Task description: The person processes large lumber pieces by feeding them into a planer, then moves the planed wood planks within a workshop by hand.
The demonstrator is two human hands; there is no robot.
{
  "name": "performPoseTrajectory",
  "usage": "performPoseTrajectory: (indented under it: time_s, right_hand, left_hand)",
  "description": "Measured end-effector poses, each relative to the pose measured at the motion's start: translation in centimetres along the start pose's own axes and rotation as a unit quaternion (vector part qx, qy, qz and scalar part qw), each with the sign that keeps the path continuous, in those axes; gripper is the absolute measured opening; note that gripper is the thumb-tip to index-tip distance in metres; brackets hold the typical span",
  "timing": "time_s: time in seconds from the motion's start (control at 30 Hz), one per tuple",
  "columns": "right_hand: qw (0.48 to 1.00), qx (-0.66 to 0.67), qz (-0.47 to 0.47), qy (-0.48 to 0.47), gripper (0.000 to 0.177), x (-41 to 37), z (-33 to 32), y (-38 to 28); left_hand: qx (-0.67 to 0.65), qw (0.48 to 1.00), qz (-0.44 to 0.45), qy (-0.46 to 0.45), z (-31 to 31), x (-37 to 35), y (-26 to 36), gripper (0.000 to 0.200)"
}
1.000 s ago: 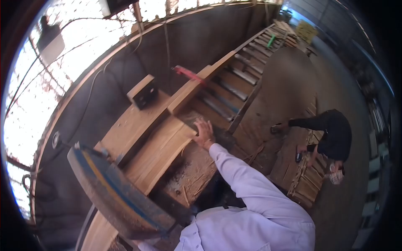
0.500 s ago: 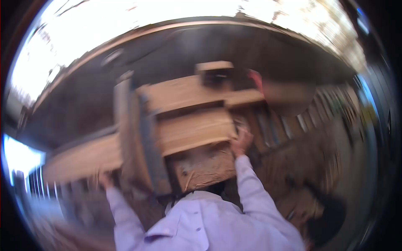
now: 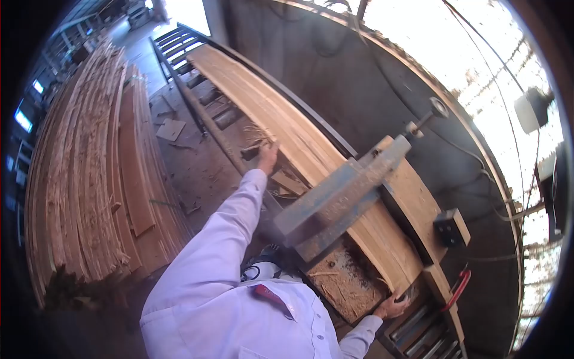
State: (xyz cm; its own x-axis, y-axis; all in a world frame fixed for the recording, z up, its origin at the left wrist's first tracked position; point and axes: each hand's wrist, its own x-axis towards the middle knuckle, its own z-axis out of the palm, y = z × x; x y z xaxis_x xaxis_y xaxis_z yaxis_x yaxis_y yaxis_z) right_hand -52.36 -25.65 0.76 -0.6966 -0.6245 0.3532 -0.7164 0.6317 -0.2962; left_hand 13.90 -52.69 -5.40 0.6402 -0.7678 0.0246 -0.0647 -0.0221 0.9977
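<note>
A long wooden plank (image 3: 287, 116) lies on the machine bed and passes beneath a blue-grey steel beam (image 3: 344, 194). My left hand (image 3: 269, 157) is at the plank's near edge, beyond the beam, with its fingers closed at the edge. On the other side of the beam, my right hand (image 3: 391, 306) grips the plank's end corner; some of its fingers are hidden. Wood chips and splinters (image 3: 347, 284) cover a plate in front of the plank, close to my right hand.
A roller conveyor (image 3: 179, 45) carries the plank's far end. Long stacked boards (image 3: 78, 173) fill the left side. Behind the plank stand a wooden fence board (image 3: 418, 197) and a small block (image 3: 452, 227). A red-handled tool (image 3: 459, 288) and more rollers (image 3: 424, 332) are at lower right.
My view has swung to the left and sharpened from a blur. The far conveyor and stacked boards now show. My hands stay on either side of the steel beam.
</note>
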Motion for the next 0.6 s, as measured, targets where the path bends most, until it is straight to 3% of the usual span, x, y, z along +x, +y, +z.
performPoseTrajectory:
  time_s: [0.03, 0.1, 0.13, 0.17, 0.27, 0.3, 0.37, 0.4, 0.43, 0.47, 0.5, 0.6]
  right_hand:
    - [1.0, -0.002, -0.004, -0.01, 0.075, 0.2, 0.0, 0.1]
    - [0.995, 0.001, -0.074, 0.065, 0.067, -0.1, 0.4, 1.0]
    - [0.998, 0.04, -0.028, 0.039, 0.059, 0.3, 1.5, 1.7]
    - [0.991, 0.016, -0.088, 0.095, 0.057, 1.0, 3.9, 4.4]
    - [0.979, 0.066, -0.127, 0.141, 0.055, 1.0, 3.6, 1.5]
    - [0.976, 0.085, -0.141, 0.145, 0.055, 0.8, 2.4, 0.5]
    - [0.964, 0.132, -0.188, 0.137, 0.054, 0.5, -0.1, -1.4]
    - [0.952, 0.175, -0.222, 0.118, 0.053, 0.4, -1.2, -2.8]
    - [0.949, 0.189, -0.235, 0.091, 0.053, 0.2, -2.3, -3.6]
    - [0.993, 0.05, -0.092, 0.054, 0.052, 1.0, 2.4, 2.5]
    - [0.998, 0.018, -0.06, 0.025, 0.062, 0.3, 1.1, 1.5]
    - [0.997, 0.046, -0.039, 0.041, 0.072, 0.3, 2.0, 1.4]
  left_hand:
    - [-0.002, 1.0, -0.002, -0.004, -0.1, 0.7, -1.5, 0.048]
    - [0.06, 0.998, -0.013, 0.008, 0.3, 1.0, -2.8, 0.056]
    - [0.09, 0.996, -0.018, 0.013, 0.5, 1.1, -3.4, 0.061]
    - [0.135, 0.99, -0.037, -0.015, -0.3, -0.3, 0.5, 0.063]
    - [0.037, 0.998, 0.044, 0.006, -0.7, -1.3, 3.1, 0.052]
    - [0.054, 0.997, -0.063, -0.008, -0.7, -1.3, 3.6, 0.05]
    - [0.004, 0.993, 0.098, 0.067, 0.0, -1.2, 2.7, 0.05]
    - [0.098, 0.978, 0.136, 0.124, 0.4, -0.2, 0.7, 0.049]
    - [0.127, 0.991, 0.04, 0.013, -0.3, 0.9, -2.1, 0.049]
    - [0.171, 0.983, 0.033, -0.051, -1.6, -2.1, 3.2, 0.047]
    - [0.228, 0.966, 0.065, -0.104, -1.5, -1.6, 1.0, 0.047]
    - [0.219, 0.932, 0.09, -0.273, -1.5, -4.8, 3.5, 0.037]
